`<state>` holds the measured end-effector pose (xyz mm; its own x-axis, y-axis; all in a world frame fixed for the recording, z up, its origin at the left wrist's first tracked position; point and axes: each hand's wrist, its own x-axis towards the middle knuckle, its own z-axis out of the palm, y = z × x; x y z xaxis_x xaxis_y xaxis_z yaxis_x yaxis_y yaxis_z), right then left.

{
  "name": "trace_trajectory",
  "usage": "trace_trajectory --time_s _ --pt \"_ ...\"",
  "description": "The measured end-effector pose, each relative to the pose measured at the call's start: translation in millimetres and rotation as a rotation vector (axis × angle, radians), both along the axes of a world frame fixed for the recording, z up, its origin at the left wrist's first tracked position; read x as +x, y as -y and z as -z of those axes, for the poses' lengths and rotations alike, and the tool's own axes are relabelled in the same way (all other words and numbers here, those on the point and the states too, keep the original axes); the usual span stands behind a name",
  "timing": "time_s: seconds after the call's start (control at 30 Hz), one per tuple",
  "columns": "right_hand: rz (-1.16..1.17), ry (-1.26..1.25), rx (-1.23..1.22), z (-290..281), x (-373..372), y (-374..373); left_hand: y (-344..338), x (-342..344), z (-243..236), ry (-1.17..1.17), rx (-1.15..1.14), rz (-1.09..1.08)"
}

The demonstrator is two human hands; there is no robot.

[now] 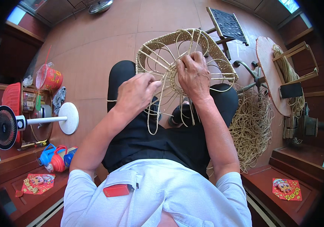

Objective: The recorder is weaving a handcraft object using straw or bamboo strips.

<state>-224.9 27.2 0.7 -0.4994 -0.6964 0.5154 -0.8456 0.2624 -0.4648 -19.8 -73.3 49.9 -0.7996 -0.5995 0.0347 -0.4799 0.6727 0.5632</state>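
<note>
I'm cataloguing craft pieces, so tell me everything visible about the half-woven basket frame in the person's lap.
The basket frame is a round, dome-like piece of pale tan cane or rattan: a tightly woven rim band runs around the far edge, and thin bare spokes curve in loops from it toward a small woven centre. Most of it is open and unwoven. It stands tilted on the person's lap over black trousers. The right hand grips the centre weave; the left hand pinches a loose strand at its near side.
</note>
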Motion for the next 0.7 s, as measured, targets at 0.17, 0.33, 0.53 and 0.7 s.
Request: trace_trajectory --time_s 0.17,0.33,0.53,0.7 --pt "0.021 -0.012 -0.025 1.5 1.9 -0.4 12.5 -33.2 20.2 0.078 -0.022 -0.001" --pt "0.002 -0.041 -0.047 2.7 -1.1 1.6 25.1 -28.3 26.1 -0.028 0.056 -0.013" --pt "0.027 -0.038 -0.055 6.1 -2.1 1.9 69.8 47.5 4.1 0.098 -0.360 -0.076" --pt "0.028 -0.025 -0.046 3.1 -3.1 -0.5 144.5 193.1 -4.3 0.504 -0.517 -0.431"
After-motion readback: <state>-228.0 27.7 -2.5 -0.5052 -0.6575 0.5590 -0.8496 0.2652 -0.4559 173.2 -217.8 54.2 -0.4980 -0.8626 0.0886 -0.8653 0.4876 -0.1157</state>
